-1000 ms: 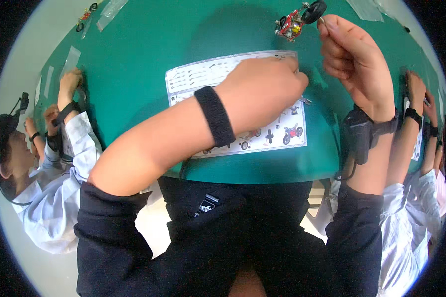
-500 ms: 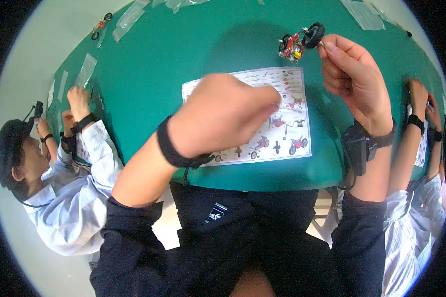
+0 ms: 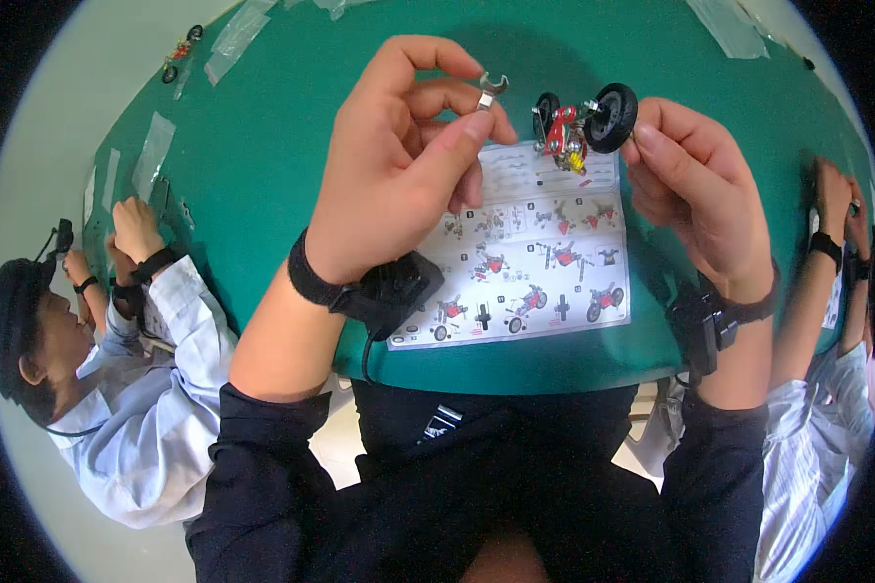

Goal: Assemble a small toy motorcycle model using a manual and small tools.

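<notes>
Between the thumb and fingers of my left hand [image 3: 403,160] is a small open-ended wrench [image 3: 492,90], its silver jaw sticking up past the thumb. My right hand [image 3: 695,180] pinches a small model motorcycle [image 3: 566,128] at its near wheel, by something thin at the hub that the fingertips mostly hide. The model has a red and metal frame, a yellow spring part and two black wheels. It hangs above the table, apart from the wrench. Under both hands lies a printed instruction sheet [image 3: 544,316] with pictures of assembly steps, partly covered by my left wrist.
On the green table [image 3: 272,175], clear plastic bags [image 3: 153,155] lie at the left and along the far edge. Another small model motorcycle [image 3: 182,53] stands at the far left. A person in a white shirt [image 3: 156,389] works at the left; another person's hands [image 3: 831,209] are at the right.
My left hand has turned and risen from over the sheet, bringing the wrench's jaw into sight. My right hand has lowered slightly with the model motorcycle.
</notes>
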Available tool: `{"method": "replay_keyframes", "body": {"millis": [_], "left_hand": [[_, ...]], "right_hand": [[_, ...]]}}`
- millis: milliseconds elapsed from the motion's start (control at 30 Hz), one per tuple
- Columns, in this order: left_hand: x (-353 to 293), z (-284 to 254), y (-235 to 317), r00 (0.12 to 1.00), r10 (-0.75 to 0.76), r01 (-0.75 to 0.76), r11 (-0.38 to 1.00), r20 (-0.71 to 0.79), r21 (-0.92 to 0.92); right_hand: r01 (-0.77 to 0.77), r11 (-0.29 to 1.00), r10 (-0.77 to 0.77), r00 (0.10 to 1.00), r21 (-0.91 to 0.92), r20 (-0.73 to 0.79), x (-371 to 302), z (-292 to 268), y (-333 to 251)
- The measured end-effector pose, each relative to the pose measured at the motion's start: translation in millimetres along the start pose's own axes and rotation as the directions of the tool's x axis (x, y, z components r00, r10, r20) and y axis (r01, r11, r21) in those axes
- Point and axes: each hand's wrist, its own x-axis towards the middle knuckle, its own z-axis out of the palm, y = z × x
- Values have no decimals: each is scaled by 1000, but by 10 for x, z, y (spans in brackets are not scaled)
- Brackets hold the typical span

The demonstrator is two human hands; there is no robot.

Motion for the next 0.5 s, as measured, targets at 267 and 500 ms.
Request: {"method": "replay_keyframes", "body": {"millis": [267,500], "left_hand": [[-99,90,4,993,-114,114,993,2,-39],[-85,63,-78,990,-140,143,980,31,-138]], "right_hand": [[-37,998,37,999,-41,7,-25,150,33],[-1,997,-1,1000,-77,-30,-63,196,29]]}}
